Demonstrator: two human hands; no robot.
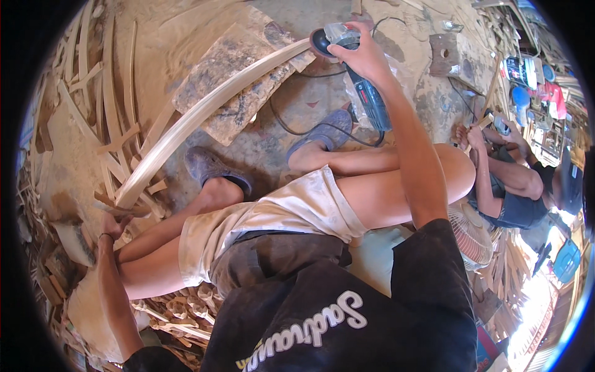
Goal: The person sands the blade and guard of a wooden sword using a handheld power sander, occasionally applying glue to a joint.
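A long, pale, curved wooden piece (198, 115) slants across the floor in front of me, its far part resting over a stained slab (217, 68). My left hand (115, 225) is closed at its near end beside my left shin, fingers partly hidden. At the far end, my right hand (365, 59) grips the head of a blue angle grinder (370, 105). The grinder's round dark disc (320, 42) touches or nearly touches the wood's tip; I cannot tell which. Clear plastic wraps part of the tool.
The grinder's dark cord (279, 121) loops past my right shoe (325, 133). Cut wooden strips (108, 80) pile up at left. A wooden block (446, 56) lies at far right, near another person's hands (474, 137) on a wooden piece. A fan (471, 235) stands beside my right thigh.
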